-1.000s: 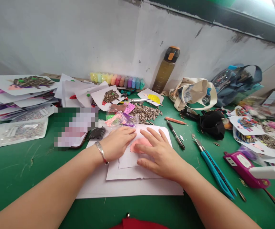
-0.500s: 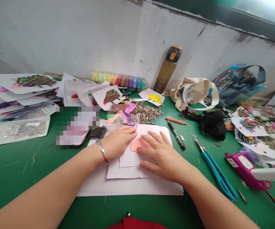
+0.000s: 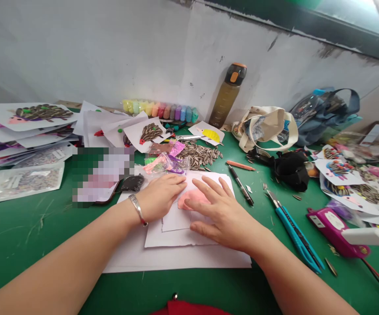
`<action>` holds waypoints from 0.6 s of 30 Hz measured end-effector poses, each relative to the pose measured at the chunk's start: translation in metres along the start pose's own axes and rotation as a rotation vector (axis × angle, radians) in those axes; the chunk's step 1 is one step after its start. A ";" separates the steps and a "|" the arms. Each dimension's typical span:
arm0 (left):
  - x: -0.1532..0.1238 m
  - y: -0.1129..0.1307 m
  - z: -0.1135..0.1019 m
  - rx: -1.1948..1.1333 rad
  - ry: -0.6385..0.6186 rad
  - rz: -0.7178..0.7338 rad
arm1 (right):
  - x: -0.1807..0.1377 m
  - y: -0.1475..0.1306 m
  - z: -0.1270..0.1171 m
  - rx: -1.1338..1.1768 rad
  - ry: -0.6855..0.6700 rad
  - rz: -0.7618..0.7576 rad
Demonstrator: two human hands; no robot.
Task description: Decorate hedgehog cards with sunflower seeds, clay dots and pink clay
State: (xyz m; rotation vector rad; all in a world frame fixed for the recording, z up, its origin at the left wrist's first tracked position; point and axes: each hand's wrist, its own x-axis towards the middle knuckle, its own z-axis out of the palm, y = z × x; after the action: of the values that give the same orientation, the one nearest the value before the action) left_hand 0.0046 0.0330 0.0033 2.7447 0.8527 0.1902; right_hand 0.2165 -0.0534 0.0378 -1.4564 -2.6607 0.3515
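Observation:
A flat pink patch of modelling clay (image 3: 188,199) lies on a small white sheet (image 3: 176,222), which rests on larger white paper (image 3: 133,258). My right hand (image 3: 220,214) is over the clay's right side with fingers spread; its fingertips partly cover the pink. On the paper's left part lies my left hand (image 3: 161,197), palm down, fingers stretched out close together beside the clay. Neither hand grips anything. Just beyond the left fingertips are small plastic bags of coloured clay (image 3: 163,164) and a heap of sunflower seeds (image 3: 201,155).
On the right lie a black pen (image 3: 241,186), an orange crayon-like stick (image 3: 241,165), a blue utility knife (image 3: 294,232) and a magenta device (image 3: 338,232). Left are a phone (image 3: 106,179) and stacked seed pictures (image 3: 41,113). A bottle (image 3: 227,96) stands at the wall.
The whole view has shifted slightly. My right hand's fingers still lie over the pink clay, and my left hand stays on the paper.

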 end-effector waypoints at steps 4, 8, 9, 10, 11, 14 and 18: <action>0.000 0.001 -0.001 -0.004 -0.002 -0.009 | 0.002 -0.003 0.002 -0.016 -0.012 -0.023; 0.000 0.001 -0.001 -0.014 0.010 0.007 | 0.002 -0.001 0.001 -0.023 0.013 -0.004; 0.000 0.001 -0.001 -0.010 0.009 0.013 | 0.001 0.000 0.001 -0.026 0.016 0.008; 0.000 0.001 -0.001 -0.003 0.008 0.016 | 0.001 0.001 0.000 -0.028 0.010 0.015; 0.000 0.001 -0.001 0.004 0.007 0.016 | 0.000 0.002 0.000 -0.029 0.000 0.019; 0.000 0.000 0.000 0.002 0.011 0.001 | -0.002 0.005 -0.003 -0.023 -0.004 0.025; 0.000 0.000 0.000 -0.012 0.018 -0.007 | -0.005 0.007 -0.006 -0.019 0.051 0.066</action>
State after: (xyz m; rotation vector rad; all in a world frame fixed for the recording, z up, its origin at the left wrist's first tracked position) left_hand 0.0045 0.0329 0.0033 2.7322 0.8632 0.2180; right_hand 0.2256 -0.0529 0.0419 -1.5395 -2.5878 0.2909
